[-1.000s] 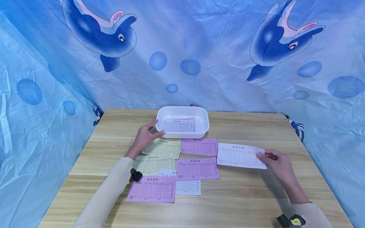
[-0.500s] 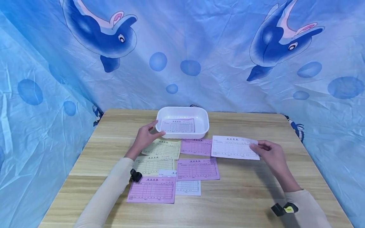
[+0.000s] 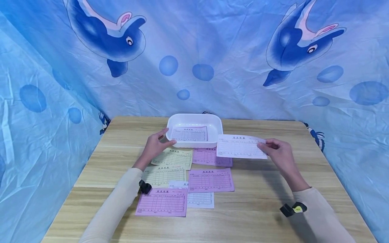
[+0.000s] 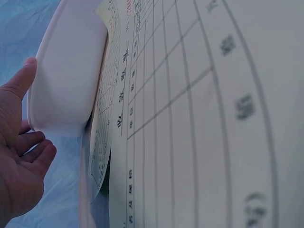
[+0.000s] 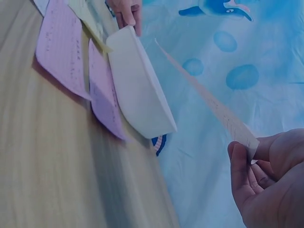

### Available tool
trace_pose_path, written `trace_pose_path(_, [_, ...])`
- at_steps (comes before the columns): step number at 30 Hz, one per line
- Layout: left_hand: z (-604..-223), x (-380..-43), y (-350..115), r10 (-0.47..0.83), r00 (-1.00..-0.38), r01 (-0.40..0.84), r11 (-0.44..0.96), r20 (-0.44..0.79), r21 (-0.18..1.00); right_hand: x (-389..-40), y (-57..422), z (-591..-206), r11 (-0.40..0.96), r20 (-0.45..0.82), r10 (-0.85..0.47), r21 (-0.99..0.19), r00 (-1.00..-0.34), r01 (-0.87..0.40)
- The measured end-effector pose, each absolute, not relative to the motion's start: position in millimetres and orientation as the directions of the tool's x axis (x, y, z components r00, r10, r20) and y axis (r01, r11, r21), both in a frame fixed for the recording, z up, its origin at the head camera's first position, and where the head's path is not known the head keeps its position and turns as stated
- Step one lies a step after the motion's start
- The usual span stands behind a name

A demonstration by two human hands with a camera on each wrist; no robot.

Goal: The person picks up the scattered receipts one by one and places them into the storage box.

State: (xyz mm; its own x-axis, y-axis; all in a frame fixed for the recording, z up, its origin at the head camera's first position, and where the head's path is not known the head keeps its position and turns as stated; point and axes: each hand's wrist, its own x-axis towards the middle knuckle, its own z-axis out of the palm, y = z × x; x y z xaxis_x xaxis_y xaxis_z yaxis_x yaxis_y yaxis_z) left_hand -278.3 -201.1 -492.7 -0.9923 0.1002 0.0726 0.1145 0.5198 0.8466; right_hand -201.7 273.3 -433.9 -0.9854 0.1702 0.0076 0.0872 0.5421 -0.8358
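Observation:
A white receipt slip (image 3: 241,146) is pinched by one short edge between the thumb and fingers of my right hand (image 3: 278,153); in the right wrist view the slip (image 5: 223,114) appears nearly edge-on, raised off the table. My left hand (image 3: 155,146) holds the near left corner of a white plastic tray (image 3: 218,133), thumb and fingers spread along its rim. Inside the tray lies a white slip (image 3: 189,134) with a pinkish one peeking out beneath. The held slip overlaps a purple slip (image 3: 202,157) and the tray's near right corner in the head view.
Between the arms lie another purple slip (image 3: 211,180), a pink-purple slip (image 3: 162,204), a partly covered white slip (image 3: 202,200) and two yellowish-green slips, one upper (image 3: 176,158) and one lower (image 3: 165,176). A blue dolphin-print cloth (image 3: 237,84) hangs behind the wooden table (image 3: 258,219).
My right hand has carried the white receipt slip leftward and away from me, toward the tray. The left hand and the tray have stayed in place.

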Motion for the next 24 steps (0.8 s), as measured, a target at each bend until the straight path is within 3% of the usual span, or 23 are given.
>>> trace_pose_path(24, [-493.4,-278.5,-201.3,0.097,-0.992,0.116,0.530,0.076,0.840,-261.6,224.8,-412.4,0.379,0.029,0.188,-0.924,-0.982,0.045])
